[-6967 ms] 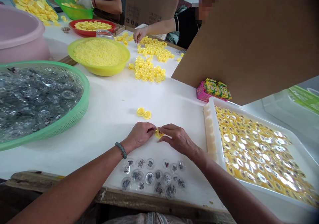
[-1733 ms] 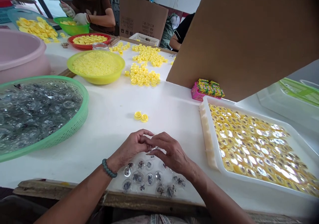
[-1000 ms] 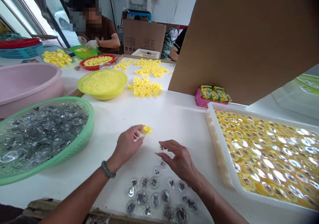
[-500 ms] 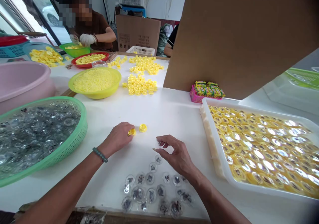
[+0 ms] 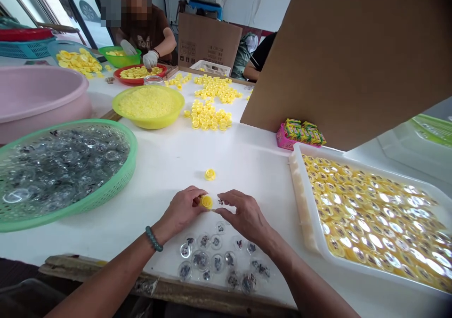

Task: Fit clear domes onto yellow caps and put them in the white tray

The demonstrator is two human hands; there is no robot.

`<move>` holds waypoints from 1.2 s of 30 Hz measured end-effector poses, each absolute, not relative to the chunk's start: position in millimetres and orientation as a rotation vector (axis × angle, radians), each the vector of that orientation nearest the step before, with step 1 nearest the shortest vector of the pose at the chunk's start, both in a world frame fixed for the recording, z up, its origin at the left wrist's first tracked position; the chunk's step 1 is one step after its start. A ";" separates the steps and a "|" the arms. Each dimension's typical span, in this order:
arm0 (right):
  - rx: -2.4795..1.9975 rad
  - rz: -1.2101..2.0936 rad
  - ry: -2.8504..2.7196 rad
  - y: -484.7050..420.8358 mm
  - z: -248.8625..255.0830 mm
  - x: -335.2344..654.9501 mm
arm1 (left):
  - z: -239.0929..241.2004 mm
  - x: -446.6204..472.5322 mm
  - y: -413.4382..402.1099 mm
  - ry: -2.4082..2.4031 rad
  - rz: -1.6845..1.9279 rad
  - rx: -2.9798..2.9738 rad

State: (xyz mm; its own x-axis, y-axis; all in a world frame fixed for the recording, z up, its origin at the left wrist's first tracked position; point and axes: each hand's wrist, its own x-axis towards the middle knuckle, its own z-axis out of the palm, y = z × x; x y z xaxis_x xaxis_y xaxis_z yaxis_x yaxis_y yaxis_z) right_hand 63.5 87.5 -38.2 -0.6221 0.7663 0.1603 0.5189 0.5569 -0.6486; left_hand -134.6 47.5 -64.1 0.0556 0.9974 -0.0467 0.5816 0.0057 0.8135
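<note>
Pinched in the fingers of my left hand (image 5: 181,210) is a small yellow plastic cup (image 5: 206,202), its round opening turned toward me. Close to its right, my right hand (image 5: 249,216) holds a small clear round lid with a dark printed figure (image 5: 221,201) between thumb and fingers. The lid and the cup are near each other; I cannot tell whether they touch. Another yellow cup (image 5: 210,174) stands alone on the white table just beyond. Several clear lids with dark prints (image 5: 217,262) lie loose below my hands.
Left: a green basket (image 5: 131,160) of clear lids, a pink basin (image 5: 42,94) and a yellow bowl (image 5: 162,120) of yellow bits. Yellow cups (image 5: 208,115) cluster behind. Right: a white tray (image 5: 298,191) of lidded cups and a cardboard sheet (image 5: 335,63). A gloved co-worker (image 5: 150,30) sits opposite.
My left hand has brought the yellow cup right, close to the lid in my right hand. The co-worker's one gloved hand has moved from the green bowl to the red tray. The view has shifted slightly.
</note>
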 end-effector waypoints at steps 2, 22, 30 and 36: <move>-1.061 0.681 -2.450 89.2 -33.8 53.1 | -67.3 -137.0 47.6 1.581 0.838 1.592; -1.071 0.517 -2.782 102.9 -33.3 27.6 | -72.2 -141.0 53.6 1.611 0.871 1.546; -1.126 0.528 -2.777 106.8 -32.9 28.8 | -70.7 -138.6 55.4 1.616 0.877 1.548; -1.230 0.483 -2.791 104.6 -37.4 28.0 | -68.8 -138.5 55.6 1.603 0.879 1.545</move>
